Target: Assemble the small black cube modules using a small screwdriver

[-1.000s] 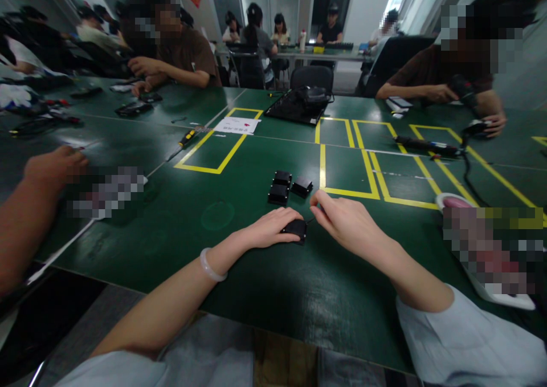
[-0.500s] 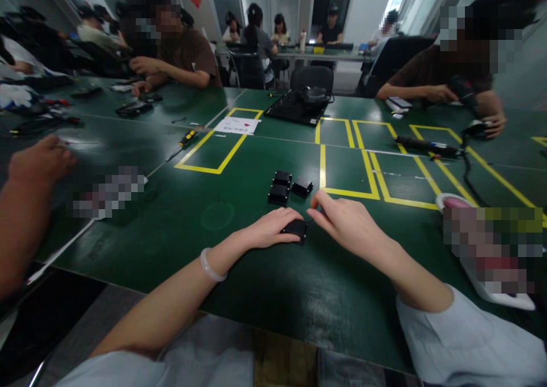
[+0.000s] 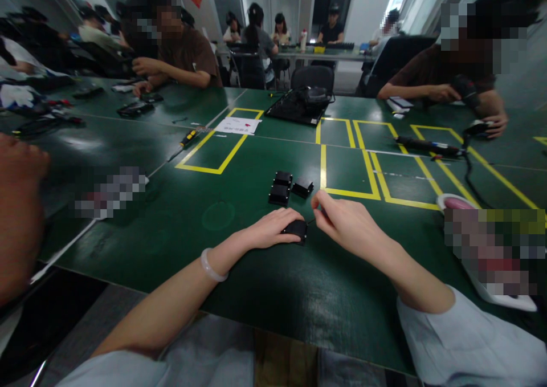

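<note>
My left hand (image 3: 276,229) is closed around a small black block (image 3: 296,231) with shiny points at its corners, holding it down on the green table. My right hand (image 3: 342,216) pinches a thin dark rod (image 3: 311,220), whose tip points at the right side of the block; I cannot tell whether it touches. Most of the rod is hidden in my fingers. Just beyond my hands lie similar black blocks, two in a column (image 3: 280,187) and another block (image 3: 303,187) turned at an angle to their right.
A screwdriver (image 3: 188,139) lies left of centre, near a white paper sheet (image 3: 237,126). Yellow tape outlines (image 3: 350,192) mark the table. A white tray (image 3: 504,300) stands at right. A co-worker's hand (image 3: 19,176) reaches in at left; other people sit across the table.
The co-worker's arm at left has moved further left. My right hand has shifted very slightly right; my left hand stays on the block.
</note>
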Demonstrator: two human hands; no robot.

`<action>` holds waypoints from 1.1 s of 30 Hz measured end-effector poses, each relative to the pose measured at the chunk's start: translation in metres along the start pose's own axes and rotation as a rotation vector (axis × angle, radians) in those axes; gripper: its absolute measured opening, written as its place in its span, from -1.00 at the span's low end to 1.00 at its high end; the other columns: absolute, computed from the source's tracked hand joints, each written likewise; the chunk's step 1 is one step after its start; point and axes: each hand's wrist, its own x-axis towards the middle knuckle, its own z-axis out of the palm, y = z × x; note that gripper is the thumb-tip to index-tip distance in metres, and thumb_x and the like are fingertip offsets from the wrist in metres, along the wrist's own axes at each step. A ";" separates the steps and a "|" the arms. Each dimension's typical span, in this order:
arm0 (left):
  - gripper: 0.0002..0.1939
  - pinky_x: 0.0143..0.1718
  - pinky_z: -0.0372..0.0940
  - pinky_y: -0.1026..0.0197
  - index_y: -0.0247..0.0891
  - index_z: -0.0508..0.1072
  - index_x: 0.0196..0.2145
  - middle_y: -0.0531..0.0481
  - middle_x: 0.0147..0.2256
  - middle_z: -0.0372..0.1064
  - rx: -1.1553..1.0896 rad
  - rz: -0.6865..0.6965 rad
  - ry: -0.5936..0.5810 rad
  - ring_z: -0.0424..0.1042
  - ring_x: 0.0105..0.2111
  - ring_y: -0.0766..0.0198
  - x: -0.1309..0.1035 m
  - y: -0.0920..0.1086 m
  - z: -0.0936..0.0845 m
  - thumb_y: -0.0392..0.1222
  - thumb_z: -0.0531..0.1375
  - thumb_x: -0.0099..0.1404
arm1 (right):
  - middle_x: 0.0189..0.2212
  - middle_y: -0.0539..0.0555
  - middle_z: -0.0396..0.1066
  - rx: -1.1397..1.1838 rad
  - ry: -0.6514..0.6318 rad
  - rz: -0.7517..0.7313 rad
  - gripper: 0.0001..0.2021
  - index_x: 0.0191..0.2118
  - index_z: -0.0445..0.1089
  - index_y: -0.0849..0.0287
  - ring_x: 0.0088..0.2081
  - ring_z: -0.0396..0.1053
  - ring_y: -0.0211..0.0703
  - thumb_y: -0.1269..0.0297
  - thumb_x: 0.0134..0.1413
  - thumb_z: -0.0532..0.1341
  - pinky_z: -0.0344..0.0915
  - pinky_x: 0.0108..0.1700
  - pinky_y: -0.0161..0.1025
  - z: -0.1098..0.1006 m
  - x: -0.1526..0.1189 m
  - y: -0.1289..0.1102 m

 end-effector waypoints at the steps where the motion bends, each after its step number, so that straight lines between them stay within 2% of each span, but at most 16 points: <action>1: -0.59 0.04 0.21 0.07 -0.19 0.30 0.06 -0.13 0.00 0.32 -0.004 0.001 0.001 0.32 -0.02 0.06 0.000 0.000 0.000 0.10 0.12 0.38 | -0.49 0.00 0.39 0.001 0.000 -0.001 -0.85 -0.14 0.23 0.16 -0.49 0.32 -0.20 0.30 0.26 -0.03 -0.03 -0.44 -0.30 0.000 0.000 0.000; 8: -0.54 0.04 0.20 0.06 -0.18 0.27 0.12 -0.14 0.00 0.33 -0.002 0.002 0.009 0.32 -0.02 0.05 0.000 -0.005 0.004 0.10 0.13 0.38 | -0.46 0.05 0.44 -0.041 -0.028 0.021 -0.77 -0.14 0.24 0.17 -0.45 0.39 -0.12 0.15 0.34 -0.05 -0.03 -0.43 -0.30 0.002 0.002 0.001; 20: -0.58 0.04 0.20 0.08 -0.21 0.30 0.05 -0.14 0.00 0.32 0.002 0.001 0.006 0.32 -0.02 0.06 0.000 -0.002 0.001 0.09 0.13 0.38 | -0.47 0.01 0.41 0.009 0.006 -0.003 -0.84 -0.13 0.22 0.17 -0.49 0.32 -0.19 0.30 0.25 -0.03 -0.02 -0.44 -0.31 0.002 0.001 0.001; 33: -0.57 0.05 0.20 0.08 -0.19 0.28 0.08 -0.14 0.02 0.32 0.004 0.008 0.011 0.32 -0.01 0.07 0.000 -0.005 0.003 0.08 0.14 0.37 | -0.51 -0.02 0.36 0.040 -0.007 0.008 -0.85 -0.16 0.21 0.16 -0.50 0.29 -0.21 0.28 0.28 -0.04 -0.02 -0.43 -0.31 0.002 0.003 0.002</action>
